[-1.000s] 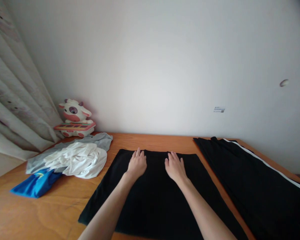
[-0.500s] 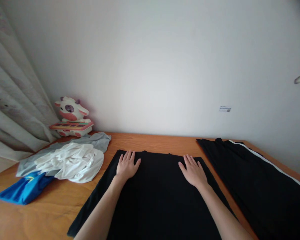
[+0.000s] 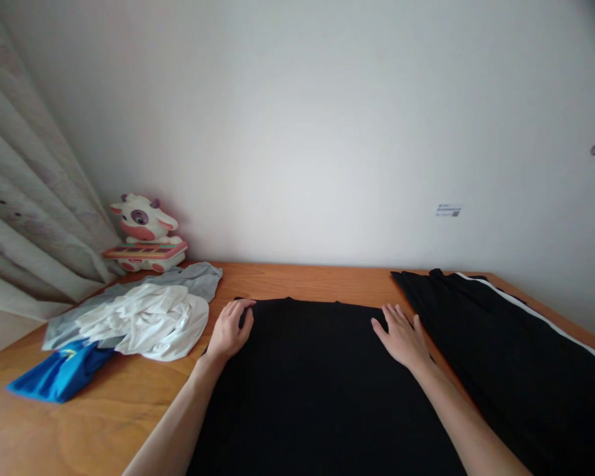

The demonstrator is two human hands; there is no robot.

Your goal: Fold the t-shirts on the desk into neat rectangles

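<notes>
A black garment (image 3: pixel 317 383) lies spread flat on the wooden table, its far edge running almost straight. My left hand (image 3: pixel 231 332) rests at its far left corner, fingers bent toward the edge and the thumb apart from them. At the far right corner, my right hand (image 3: pixel 401 337) lies palm down with its fingers stretched out. Neither hand shows anything gripped. Both forearms cover the garment's sides, and its near end runs out of view.
Another black garment with a white stripe (image 3: pixel 500 344) lies to the right. On the left are a crumpled white cloth (image 3: pixel 153 317), a grey cloth (image 3: pixel 201 277) and a blue cloth (image 3: pixel 62 373). A toy cow with a keyboard (image 3: pixel 146 235) stands against the wall beside a curtain (image 3: pixel 34 218).
My left hand has moved left to the garment's corner, and its fingers have bent. My right hand has slid right to the other corner. The view has shifted slightly.
</notes>
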